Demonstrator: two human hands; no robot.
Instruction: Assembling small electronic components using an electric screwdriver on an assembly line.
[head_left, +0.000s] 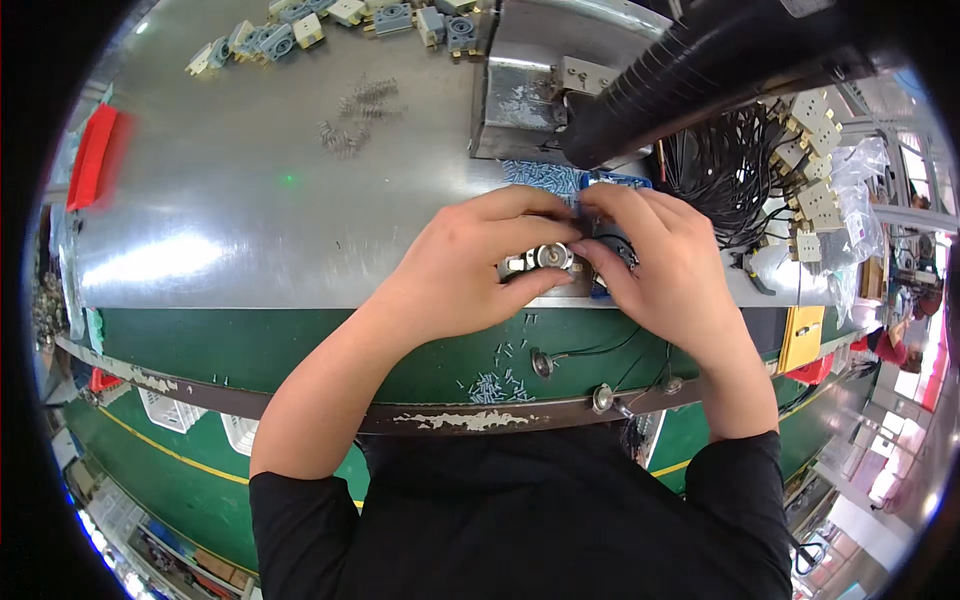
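Note:
Over the near edge of the metal work plate, both my hands meet. My left hand (pixel 468 250) is closed, with thumb and fingers round a small round metal part (pixel 552 257) that has a silvery rim. Close against it, my right hand (pixel 665 250) has its thumb and fingers curled together at the part's right side; what they pinch is hidden. Beneath the right fingers a bit of a blue object (pixel 615 181) and dark wire show. Just beyond my fingertips lies a heap of small bluish screws (pixel 535 176).
A thick black cylinder (pixel 690 85) slants in from the upper right, beside a metal box (pixel 520 95). Black cables (pixel 720 170) with pale blocks (pixel 820 205) lie right. Springs (pixel 365 102) and grey-white blocks (pixel 392 17) lie farther back. Loose screws (pixel 490 388) and wired metal discs (pixel 602 399) sit nearby.

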